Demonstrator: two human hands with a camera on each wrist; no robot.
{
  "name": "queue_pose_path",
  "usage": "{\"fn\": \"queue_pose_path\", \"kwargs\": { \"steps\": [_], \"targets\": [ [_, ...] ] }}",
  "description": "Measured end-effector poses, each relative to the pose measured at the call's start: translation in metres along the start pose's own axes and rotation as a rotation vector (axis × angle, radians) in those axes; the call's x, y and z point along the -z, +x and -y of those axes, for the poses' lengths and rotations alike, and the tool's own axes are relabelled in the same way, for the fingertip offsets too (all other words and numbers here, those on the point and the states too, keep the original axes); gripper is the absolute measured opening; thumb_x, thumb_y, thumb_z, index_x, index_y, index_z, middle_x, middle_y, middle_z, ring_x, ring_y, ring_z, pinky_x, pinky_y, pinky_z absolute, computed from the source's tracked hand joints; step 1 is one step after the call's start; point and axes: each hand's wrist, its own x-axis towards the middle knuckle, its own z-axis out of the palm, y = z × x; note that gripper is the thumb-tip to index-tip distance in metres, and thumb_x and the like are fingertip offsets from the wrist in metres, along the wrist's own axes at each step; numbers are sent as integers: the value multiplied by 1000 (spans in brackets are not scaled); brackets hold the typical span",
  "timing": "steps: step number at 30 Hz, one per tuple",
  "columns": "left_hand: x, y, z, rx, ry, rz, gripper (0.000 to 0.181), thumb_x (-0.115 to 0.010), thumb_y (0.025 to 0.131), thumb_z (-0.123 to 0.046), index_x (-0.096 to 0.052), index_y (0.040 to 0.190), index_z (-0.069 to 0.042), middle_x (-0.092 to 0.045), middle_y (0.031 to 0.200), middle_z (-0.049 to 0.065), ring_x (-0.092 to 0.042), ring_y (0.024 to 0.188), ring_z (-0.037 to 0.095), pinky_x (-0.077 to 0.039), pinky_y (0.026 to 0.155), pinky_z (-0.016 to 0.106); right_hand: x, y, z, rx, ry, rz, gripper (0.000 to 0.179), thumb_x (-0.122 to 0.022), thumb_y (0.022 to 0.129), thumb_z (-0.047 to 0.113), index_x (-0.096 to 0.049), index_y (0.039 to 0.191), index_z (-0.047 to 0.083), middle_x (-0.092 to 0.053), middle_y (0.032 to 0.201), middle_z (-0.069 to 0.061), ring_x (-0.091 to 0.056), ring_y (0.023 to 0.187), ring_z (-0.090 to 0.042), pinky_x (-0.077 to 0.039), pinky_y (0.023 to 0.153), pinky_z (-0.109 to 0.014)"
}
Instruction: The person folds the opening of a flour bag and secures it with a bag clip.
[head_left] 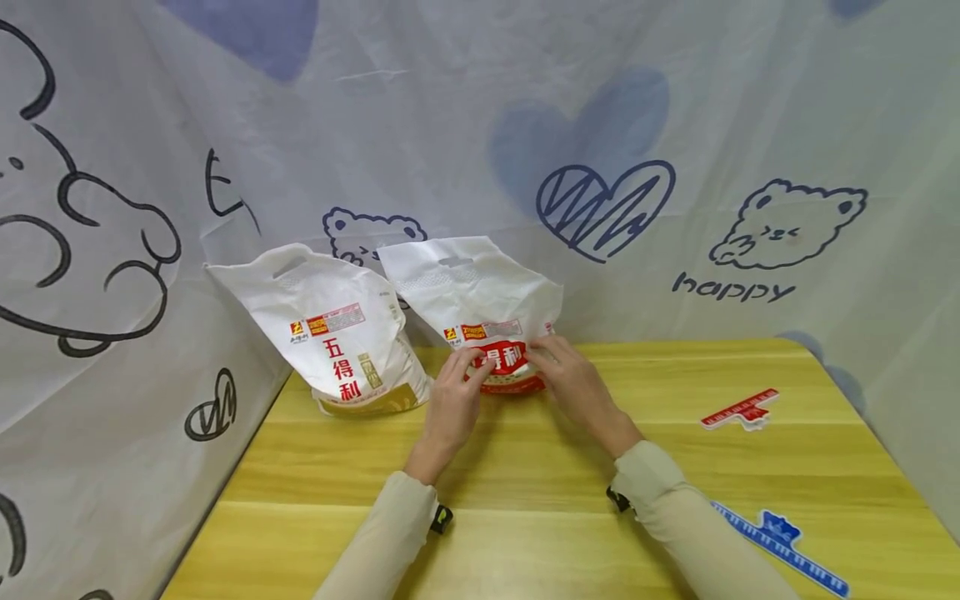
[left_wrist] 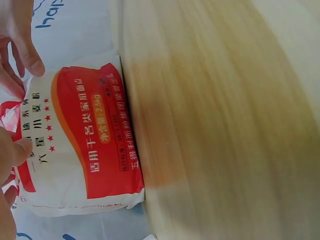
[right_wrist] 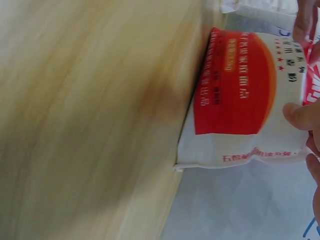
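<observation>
Both hands are on a white and red bag of flour (head_left: 472, 283) that stands at the back of the table, its loose white top leaning against the wall cloth. My left hand (head_left: 453, 402) grips the left of its front with bent fingers and thumb. On the right side, my right hand (head_left: 579, 385) holds the same bag. In the left wrist view the flour bag's red lower panel (left_wrist: 110, 145) faces out, with a thumb (left_wrist: 22, 150) against the printing. The right wrist view has another thumb (right_wrist: 300, 116) on the bag's front. Some fingertips are hidden by folds.
A second white flour bag (head_left: 330, 325) with gold trim stands to the left. A red ruler-like clip (head_left: 741, 410) lies at the right of the wooden table (head_left: 525, 517). Nearer, a blue one (head_left: 783, 543) lies beside the right sleeve. Printed cloth (head_left: 450, 125) hangs behind.
</observation>
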Motion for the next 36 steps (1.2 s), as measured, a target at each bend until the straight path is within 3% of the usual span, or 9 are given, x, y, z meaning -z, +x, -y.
{"fn": "queue_pose_path", "kwargs": {
  "steps": [9,13,19,28,36],
  "targets": [
    [-8,0,4,-34,16,-93,48,-61,70,23,-77,106,-4,-67,107,12,-63,108,33,-54,97,39,-8,2,-2,48,-51,-53,28,-81,81,-8,-75,107,0,-69,120,-14,-62,115,-31,-54,100,-41],
    [-7,0,4,-52,32,-134,43,-61,73,21,-78,103,-4,-67,99,9,-64,101,31,-56,89,38,-10,2,-2,88,-82,-68,22,-80,82,-8,-77,102,1,-72,116,-14,-65,111,-29,-55,98,-39],
    [-7,1,6,-70,47,-142,33,-57,83,15,-79,99,-4,-66,94,6,-64,96,27,-56,86,37,-11,2,-1,104,-91,-82,16,-81,83,-6,-77,98,-1,-73,108,-13,-68,106,-27,-56,95,-39],
    [-8,2,8,-94,36,-202,28,-58,80,17,-76,87,-3,-67,87,6,-64,85,27,-57,77,35,-14,2,-2,129,-106,-95,9,-79,85,-4,-76,93,-2,-71,98,-12,-70,97,-26,-58,92,-41],
    [-11,5,6,-116,47,-189,24,-60,84,13,-76,84,-5,-66,86,4,-63,82,23,-56,73,32,-11,-1,-4,124,-112,-93,13,-81,82,-5,-75,92,-2,-73,101,-13,-69,98,-28,-58,91,-42]
  ]
}}
